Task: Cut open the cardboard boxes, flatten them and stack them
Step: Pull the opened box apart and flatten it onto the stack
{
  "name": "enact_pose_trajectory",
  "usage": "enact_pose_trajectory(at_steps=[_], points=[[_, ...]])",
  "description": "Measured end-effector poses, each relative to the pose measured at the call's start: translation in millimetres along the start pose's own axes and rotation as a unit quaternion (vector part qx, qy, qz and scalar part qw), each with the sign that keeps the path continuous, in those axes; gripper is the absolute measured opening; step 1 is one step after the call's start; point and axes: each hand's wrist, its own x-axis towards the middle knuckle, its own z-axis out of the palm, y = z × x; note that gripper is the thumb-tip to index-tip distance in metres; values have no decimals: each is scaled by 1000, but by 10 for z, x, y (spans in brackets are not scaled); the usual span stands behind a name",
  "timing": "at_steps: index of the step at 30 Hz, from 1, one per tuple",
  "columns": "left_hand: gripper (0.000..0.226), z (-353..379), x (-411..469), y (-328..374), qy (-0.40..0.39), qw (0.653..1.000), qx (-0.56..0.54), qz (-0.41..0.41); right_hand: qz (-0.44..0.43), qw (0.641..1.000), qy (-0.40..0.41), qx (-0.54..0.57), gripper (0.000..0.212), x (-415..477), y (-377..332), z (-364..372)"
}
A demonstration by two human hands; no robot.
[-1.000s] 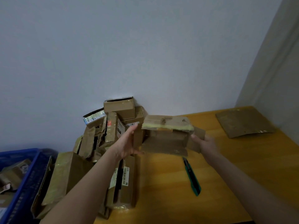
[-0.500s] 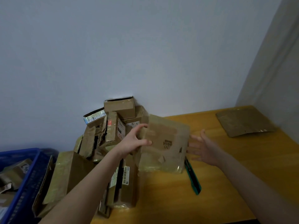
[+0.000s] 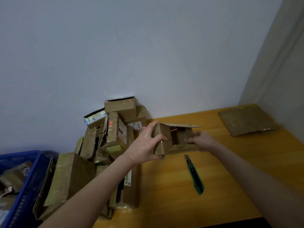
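I hold a small brown cardboard box (image 3: 166,137) above the wooden table (image 3: 172,186), its open side facing me and a flap raised on top. My left hand (image 3: 144,143) grips its left end, thumb on the front and fingers behind. My right hand (image 3: 202,140) grips its right end, fingers curled into the opening. A green utility knife (image 3: 195,175) lies on the table just below the box. A flattened piece of cardboard (image 3: 246,120) lies at the far right corner.
A heap of taped cardboard boxes (image 3: 115,132) is piled against the wall on the table's left. A blue plastic crate (image 3: 21,181) with more boxes stands at the far left. A wall closes off the right side.
The box has been turned from its broad flat face to its open side facing me. My right hand, half a second ago open beside the box, now grips its right end.
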Motion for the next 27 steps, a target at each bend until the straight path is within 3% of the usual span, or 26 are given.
enact_pose_trajectory(at_steps=[3,8,9,11,13,14,17,20,25,27], points=[[70,11,-48,-80,-21,997,-47,-59,-31,999,27,-22,30,18,-4,5],[81,-18,-112,-186,-46,963,-198,-180,-1,987,71,142,10,7,49,33],[89,-32,-108,-183,-58,937,-277,-203,3,983,93,158,8,5,49,60],[100,-66,-121,-191,-86,852,-438,-272,-5,979,139,146,10,5,46,110],[99,-75,-135,-210,-100,781,-510,-345,-36,979,165,118,15,-10,33,150],[94,-59,-131,-209,-96,769,-509,-374,-54,977,171,113,16,-30,18,173],[75,112,-54,-219,-32,783,-423,-455,-107,973,181,100,26,-99,-49,254],[73,277,48,-273,33,777,-345,-525,-154,968,179,84,25,-176,-96,313],[82,312,98,-334,14,794,-226,-565,-191,967,130,111,26,-279,-72,326],[74,289,84,-342,22,795,-181,-578,-191,967,107,127,26,-269,-29,327]])
